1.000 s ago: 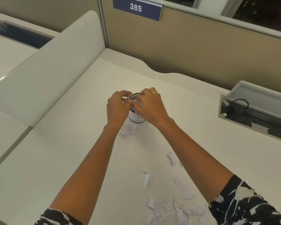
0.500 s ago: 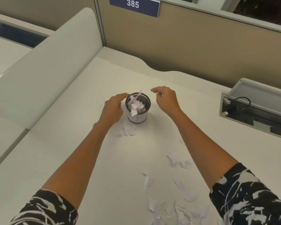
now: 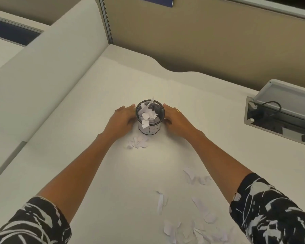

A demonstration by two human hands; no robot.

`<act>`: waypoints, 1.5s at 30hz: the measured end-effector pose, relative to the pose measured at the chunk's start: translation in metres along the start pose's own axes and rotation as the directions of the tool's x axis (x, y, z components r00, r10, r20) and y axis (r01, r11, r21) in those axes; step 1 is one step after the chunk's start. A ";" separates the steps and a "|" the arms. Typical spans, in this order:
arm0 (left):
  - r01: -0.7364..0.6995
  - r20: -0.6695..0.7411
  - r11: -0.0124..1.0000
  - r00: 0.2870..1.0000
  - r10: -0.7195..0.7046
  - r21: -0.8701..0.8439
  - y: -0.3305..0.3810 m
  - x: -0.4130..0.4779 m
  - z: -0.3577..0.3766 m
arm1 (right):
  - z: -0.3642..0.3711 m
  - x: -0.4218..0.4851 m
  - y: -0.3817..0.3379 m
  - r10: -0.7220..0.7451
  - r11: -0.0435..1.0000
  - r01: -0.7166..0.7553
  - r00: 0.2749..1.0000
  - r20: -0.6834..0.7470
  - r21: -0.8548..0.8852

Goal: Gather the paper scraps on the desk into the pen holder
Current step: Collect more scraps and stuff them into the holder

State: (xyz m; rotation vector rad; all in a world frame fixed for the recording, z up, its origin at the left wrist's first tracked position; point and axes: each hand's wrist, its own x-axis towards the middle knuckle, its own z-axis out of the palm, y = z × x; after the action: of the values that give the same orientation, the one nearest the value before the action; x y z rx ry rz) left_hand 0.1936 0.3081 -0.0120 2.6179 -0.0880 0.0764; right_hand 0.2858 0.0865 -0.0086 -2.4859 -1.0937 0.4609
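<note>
The pen holder [image 3: 150, 126] is stood upright mid-desk [image 3: 88, 173], partly filled with paper scraps [image 3: 147, 117]. It is flanked by the left hand [image 3: 122, 119] and the right hand [image 3: 179, 120], presumably to be steadied or shifted towards loose pieces. Both hands are held with fingers straight beside the mesh wall; nothing is pinched, and firm contact cannot be confirmed. A small heap [image 3: 137, 143] lies just before the holder; further scraps [image 3: 181, 231] are scattered nearer the person.

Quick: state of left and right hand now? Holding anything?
Left hand: open, straight fingers beside the pen holder, no grip on it.
Right hand: open, straight fingers on the holder's other side, nothing held.
</note>
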 end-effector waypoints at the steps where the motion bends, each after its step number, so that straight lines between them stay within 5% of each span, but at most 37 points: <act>1: -0.002 -0.011 1.000 1.000 0.002 -0.002 -0.001 -0.003 0.001 | 0.001 -0.003 0.000 -0.016 1.000 0.016 1.000 -0.006 -0.011; 13: 0.113 -0.024 0.983 0.993 -0.118 -0.144 0.019 -0.078 0.019 | 0.045 -0.064 -0.018 0.127 0.990 -0.136 0.976 -0.175 -0.040; 25: 0.232 -0.080 0.969 0.968 -0.239 -0.091 0.072 -0.130 0.051 | 0.080 -0.111 -0.071 0.173 0.983 -0.182 0.964 -0.202 -0.022; 36: 0.105 -0.009 0.990 0.994 -0.106 -0.099 0.133 -0.163 0.077 | 0.090 -0.177 -0.081 0.113 0.994 -0.110 0.956 -0.270 0.028; 45: -0.051 0.045 0.994 0.997 0.056 -0.095 0.183 -0.172 0.104 | 0.087 -0.247 -0.060 0.210 0.971 -0.238 0.906 -0.368 -0.031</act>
State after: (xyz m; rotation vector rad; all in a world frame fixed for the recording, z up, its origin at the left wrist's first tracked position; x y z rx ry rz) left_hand 0.0120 0.1061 -0.0238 2.5239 -0.1742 0.0273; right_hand 0.0517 -0.0435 -0.0214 -2.6339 -0.6937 0.0123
